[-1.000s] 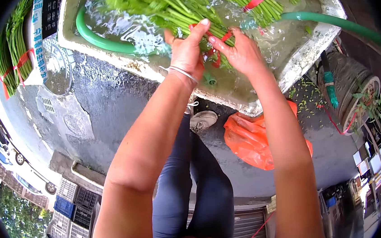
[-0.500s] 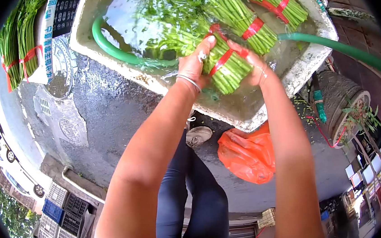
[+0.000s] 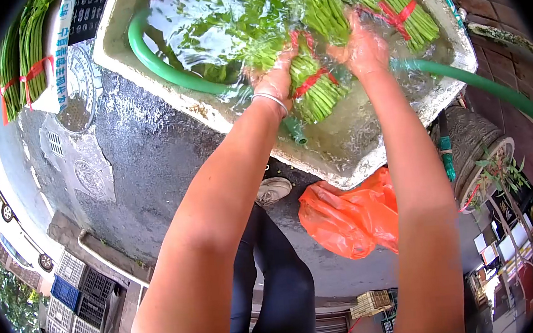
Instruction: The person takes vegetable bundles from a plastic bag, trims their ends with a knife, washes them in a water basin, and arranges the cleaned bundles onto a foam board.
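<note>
A white foam box (image 3: pixel 165 96) of water holds several bundles of green-stemmed leafy vegetables tied with red tape. My left hand (image 3: pixel 275 80) is closed on the near side of one bundle of greens (image 3: pixel 317 98), whose cut stem ends point toward me. My right hand (image 3: pixel 362 47) is wrapped round the stem end of the middle bundle (image 3: pixel 323 12); its tape is hidden behind the fingers. Beyond my right hand another tied bundle (image 3: pixel 415 23) lies in the box. Leaves are partly under the rippling water.
A green hose (image 3: pixel 483 71) crosses the right rim, and hose also curves along the left inside. An orange plastic bag (image 3: pixel 347 219) lies by the near corner. More tied greens (image 3: pixel 32 57) stand at upper left. A planter (image 3: pixel 477 148) is at right, stacked crates (image 3: pixel 79 303) lower left.
My right hand has left the near bundle and moved up onto the middle bundle's stem end. My left hand stays on the near bundle, which sits lower in the water.
</note>
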